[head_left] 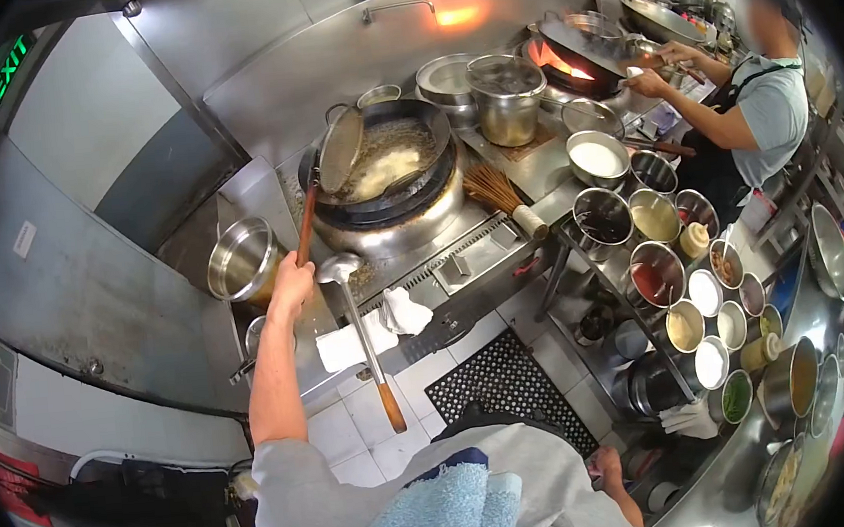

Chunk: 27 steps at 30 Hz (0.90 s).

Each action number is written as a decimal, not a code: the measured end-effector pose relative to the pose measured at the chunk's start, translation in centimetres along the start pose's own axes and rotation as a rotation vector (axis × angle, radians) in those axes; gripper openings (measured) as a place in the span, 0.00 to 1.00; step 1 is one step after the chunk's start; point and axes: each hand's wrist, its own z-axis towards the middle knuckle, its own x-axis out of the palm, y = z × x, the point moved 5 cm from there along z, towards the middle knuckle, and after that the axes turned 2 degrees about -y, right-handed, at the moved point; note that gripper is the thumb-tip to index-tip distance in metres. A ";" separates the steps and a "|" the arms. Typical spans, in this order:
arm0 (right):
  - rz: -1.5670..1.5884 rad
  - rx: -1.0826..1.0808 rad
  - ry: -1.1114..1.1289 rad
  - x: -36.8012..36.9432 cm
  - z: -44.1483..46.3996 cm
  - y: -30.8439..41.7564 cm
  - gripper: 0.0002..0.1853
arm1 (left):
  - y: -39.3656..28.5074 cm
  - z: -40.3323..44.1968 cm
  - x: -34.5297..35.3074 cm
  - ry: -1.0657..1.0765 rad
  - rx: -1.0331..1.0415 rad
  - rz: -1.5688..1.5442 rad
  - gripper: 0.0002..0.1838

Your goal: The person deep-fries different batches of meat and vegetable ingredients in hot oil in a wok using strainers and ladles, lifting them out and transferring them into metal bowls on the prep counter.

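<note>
My left hand is closed around the wooden handle of a wide skimmer. The skimmer's round head leans at the left side of a black wok, over dark bubbling oil. Pale food floats in the oil, and a dark curved rim or tool lies across its near side. Just right of my left hand, a steel ladle with a wooden grip rests across a white cloth on the stove's front edge. Low by my right side, my right hand has curled fingers; what they hold, if anything, is unclear.
A steel pot stands left of the wok; a bamboo brush lies right of it. Several seasoning containers fill the right-hand rack. Another person works at a flaming wok. A black rubber mat covers some floor.
</note>
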 end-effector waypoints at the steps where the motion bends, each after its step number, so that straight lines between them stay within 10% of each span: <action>1: 0.003 -0.016 0.001 -0.2 0.4 0.9 0.15 | -0.4 -0.1 -0.1 0.024 -0.061 -0.106 0.09; 12: 0.104 -0.018 -0.069 2.2 -1.2 2.2 0.24 | -3.4 2.4 -0.1 0.312 -0.278 -0.712 0.07; 19: -0.703 -0.167 0.053 2.9 1.3 -3.4 0.10 | -5.3 2.9 1.3 0.710 -0.088 -0.761 0.09; 20: -1.018 -0.295 0.138 3.0 0.8 -4.4 0.10 | -5.6 2.7 1.6 0.669 -0.213 -0.903 0.05; 23: -0.395 0.034 -0.153 0.9 0.7 -6.2 0.07 | -4.4 4.9 1.4 0.581 -0.403 -1.025 0.10; 24: -0.288 0.079 -0.171 0.5 0.6 -6.5 0.08 | 2.5 10.7 -2.1 0.047 -0.612 -1.392 0.18; 27: -0.303 0.134 -0.177 -1.8 -4.0 -2.7 0.09 | 0.7 6.9 2.8 0.132 -0.472 -1.058 0.16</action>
